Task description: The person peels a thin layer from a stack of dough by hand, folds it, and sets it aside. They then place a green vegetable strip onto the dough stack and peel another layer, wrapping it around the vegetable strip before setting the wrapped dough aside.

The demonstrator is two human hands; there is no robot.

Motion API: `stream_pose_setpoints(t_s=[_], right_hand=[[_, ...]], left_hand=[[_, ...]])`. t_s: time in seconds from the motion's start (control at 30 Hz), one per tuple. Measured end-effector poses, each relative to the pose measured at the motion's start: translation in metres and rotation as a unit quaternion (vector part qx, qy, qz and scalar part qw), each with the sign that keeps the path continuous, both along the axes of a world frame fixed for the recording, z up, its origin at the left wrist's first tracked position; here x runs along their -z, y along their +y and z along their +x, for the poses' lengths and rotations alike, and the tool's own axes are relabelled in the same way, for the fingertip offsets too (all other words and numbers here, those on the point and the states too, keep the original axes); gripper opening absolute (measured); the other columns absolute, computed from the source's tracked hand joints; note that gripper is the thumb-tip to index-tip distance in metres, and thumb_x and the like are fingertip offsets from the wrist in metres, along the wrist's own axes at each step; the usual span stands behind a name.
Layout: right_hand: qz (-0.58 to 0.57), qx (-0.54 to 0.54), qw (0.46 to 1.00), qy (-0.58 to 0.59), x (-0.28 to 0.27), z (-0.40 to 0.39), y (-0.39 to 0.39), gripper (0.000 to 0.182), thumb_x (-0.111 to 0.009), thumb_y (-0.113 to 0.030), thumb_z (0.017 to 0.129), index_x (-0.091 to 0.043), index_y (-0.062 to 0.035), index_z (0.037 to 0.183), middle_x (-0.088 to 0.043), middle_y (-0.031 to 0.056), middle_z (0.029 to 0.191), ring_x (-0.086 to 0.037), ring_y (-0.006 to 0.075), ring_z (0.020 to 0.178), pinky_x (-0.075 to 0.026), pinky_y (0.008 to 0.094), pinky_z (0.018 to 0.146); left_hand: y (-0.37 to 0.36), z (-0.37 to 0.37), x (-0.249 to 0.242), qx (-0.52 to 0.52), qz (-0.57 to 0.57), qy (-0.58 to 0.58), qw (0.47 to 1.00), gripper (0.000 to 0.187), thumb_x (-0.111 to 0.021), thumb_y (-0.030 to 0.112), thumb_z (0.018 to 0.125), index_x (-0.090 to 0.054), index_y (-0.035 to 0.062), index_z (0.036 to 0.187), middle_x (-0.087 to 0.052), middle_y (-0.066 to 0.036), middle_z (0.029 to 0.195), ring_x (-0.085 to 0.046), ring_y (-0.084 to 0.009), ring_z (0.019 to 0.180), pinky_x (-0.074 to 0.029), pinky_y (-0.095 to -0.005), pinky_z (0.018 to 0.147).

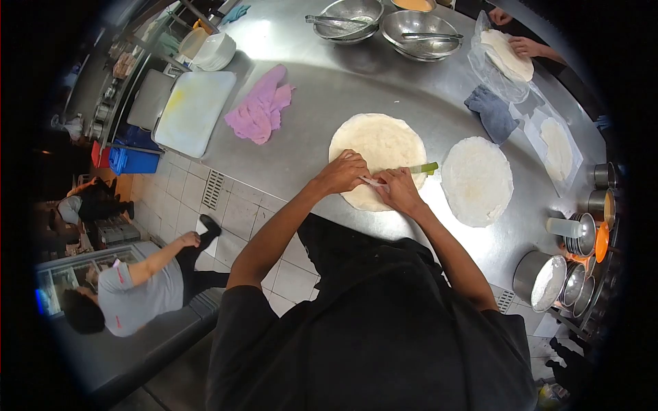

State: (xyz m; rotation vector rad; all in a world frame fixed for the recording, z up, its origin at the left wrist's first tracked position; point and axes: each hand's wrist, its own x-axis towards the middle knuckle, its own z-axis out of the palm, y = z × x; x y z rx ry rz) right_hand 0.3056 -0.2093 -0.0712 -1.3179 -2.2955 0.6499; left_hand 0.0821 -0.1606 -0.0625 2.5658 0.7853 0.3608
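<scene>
A pale round of flat dough (375, 131) lies on the steel table in front of me. Over its near half, my left hand (343, 172) is closed, fingertips pinched together. Close to its right, my right hand (399, 189) is also closed in a pinch. Between the two sets of fingertips runs a thin whitish strip (373, 181), and its kind is too small to make out. A green-ended stick-like object (423, 168) pokes out to the right beyond my right hand, across the dough's edge. A second pale dough round (477, 181) lies flat to the right.
A pink cloth (262, 106) and a white cutting board (195, 113) are at the left. Metal bowls (421, 34) stand at the back. A grey cloth (491, 113) lies right. Another person's hands (525, 46) touch dough at top right; a person (147, 281) stands lower left.
</scene>
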Motion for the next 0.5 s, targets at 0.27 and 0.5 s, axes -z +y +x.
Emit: stream_pose_setpoints(t_s=[0.27, 0.5], right_hand=[[-0.055, -0.052, 0.997, 0.012, -0.016, 0.008, -0.002, 0.026, -0.072, -0.016, 0.083, -0.067, -0.0071, 0.107, -0.068, 0.0112, 0.094, -0.062, 0.0268, 0.095, -0.037, 0.0395, 0.095], [-0.08, -0.051, 0.994, -0.045, -0.013, 0.008, 0.004, 0.018, -0.07, -0.015, 0.085, -0.068, -0.006, 0.101, -0.066, 0.0112, 0.098, -0.061, 0.0284, 0.099, -0.038, 0.042, 0.096]], left_hand=[[0.001, 0.002, 0.001, -0.017, -0.016, -0.008, 1.0, 0.016, -0.075, 0.013, 0.078, -0.069, 0.013, 0.093, -0.066, -0.004, 0.096, -0.058, -0.0219, 0.106, -0.038, -0.0386, 0.102], [-0.002, 0.003, 0.002, -0.038, -0.04, -0.011, 0.998, 0.014, -0.074, 0.016, 0.08, -0.069, 0.0125, 0.093, -0.066, -0.004, 0.096, -0.058, -0.0229, 0.105, -0.037, -0.039, 0.101]])
